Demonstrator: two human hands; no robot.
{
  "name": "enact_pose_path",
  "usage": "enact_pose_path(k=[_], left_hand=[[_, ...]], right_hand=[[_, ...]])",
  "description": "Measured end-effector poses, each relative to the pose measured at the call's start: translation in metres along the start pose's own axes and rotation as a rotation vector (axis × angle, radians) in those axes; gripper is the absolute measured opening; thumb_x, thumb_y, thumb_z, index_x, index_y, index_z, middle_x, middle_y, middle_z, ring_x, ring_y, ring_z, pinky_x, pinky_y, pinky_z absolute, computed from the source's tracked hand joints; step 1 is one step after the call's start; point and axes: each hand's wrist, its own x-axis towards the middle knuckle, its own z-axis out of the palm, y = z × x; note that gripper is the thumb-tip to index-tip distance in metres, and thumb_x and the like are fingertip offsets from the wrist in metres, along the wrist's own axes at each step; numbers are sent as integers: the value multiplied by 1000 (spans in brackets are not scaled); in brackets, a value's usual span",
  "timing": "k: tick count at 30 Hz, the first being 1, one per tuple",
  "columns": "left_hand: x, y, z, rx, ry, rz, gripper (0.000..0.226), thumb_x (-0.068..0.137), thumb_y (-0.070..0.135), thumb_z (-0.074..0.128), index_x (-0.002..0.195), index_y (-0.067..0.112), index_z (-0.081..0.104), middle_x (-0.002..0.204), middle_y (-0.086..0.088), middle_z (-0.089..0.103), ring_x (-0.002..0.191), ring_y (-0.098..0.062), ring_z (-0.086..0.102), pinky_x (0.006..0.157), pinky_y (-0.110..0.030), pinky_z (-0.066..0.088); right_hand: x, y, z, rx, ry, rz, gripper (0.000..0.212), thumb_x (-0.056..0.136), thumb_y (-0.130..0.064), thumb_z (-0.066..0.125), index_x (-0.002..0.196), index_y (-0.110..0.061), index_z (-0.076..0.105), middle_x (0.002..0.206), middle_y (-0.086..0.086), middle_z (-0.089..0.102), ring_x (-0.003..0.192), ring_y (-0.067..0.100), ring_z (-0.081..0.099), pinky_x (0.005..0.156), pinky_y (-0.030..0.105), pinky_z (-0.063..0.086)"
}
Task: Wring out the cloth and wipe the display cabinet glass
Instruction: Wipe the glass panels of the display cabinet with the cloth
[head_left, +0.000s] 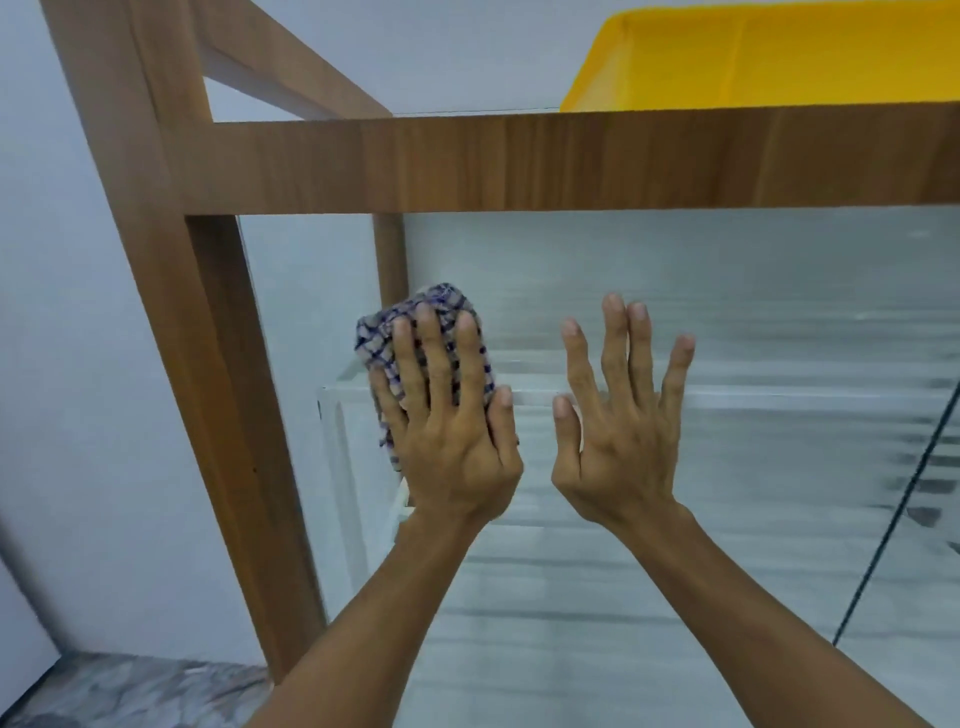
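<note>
Folded cloth (378, 340) is pressed on the glass (727, 312) near the post (218, 364) by the left hand (447, 436), fingers (434, 358) straight and spread; the right hand (618, 447) is beside it, fingers apart, holding nothing. Cloth judged soft and light: hold under the flat palm, and press the fragile glass gently.

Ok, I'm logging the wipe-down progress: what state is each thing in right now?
cloth: folded, pressed against the glass
left hand: fingers straight, pressing the cloth
right hand: fingers spread, holding nothing
glass: looks streaked with horizontal smears
yellow tub: upright on the cabinet top
</note>
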Motion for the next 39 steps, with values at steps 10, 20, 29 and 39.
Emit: enact_pose_path(k=[10, 20, 29, 39], left_hand=[[-9, 98, 27, -2, -140, 335, 58, 109, 37, 34, 162, 17, 23, 169, -11, 15, 160, -26, 2, 129, -55, 2], [0, 179, 50, -27, -151, 371, 61, 108, 37, 41, 163, 16, 24, 170, -11, 14, 160, -28, 10, 128, -57, 7], [16, 240, 70, -24, -91, 288, 59, 108, 34, 39, 163, 16, 26, 170, -6, 10, 159, -29, 12, 129, -56, 5], [-42, 254, 85, -83, -230, 505, 59, 111, 33, 26, 164, 12, 11, 171, -7, 7, 161, -23, -2, 130, -53, 1]], right_hand=[[-18, 89, -41, -41, 29, 90, 61, 101, -24, 39, 159, -12, 25, 165, 23, 19, 155, 35, 9, 124, 66, 3], [-29, 163, -88, -109, 39, 132, 67, 95, -26, 51, 158, -11, 33, 164, 30, 18, 155, 35, 2, 125, 61, 0], [-60, 225, -111, -38, 99, 79, 59, 99, -15, 38, 155, 0, 26, 163, 24, 22, 154, 38, 15, 126, 60, 10], [-66, 226, -110, 31, 165, 120, 52, 101, -13, 32, 151, 2, 34, 160, 20, 28, 152, 34, 21, 126, 55, 11]])
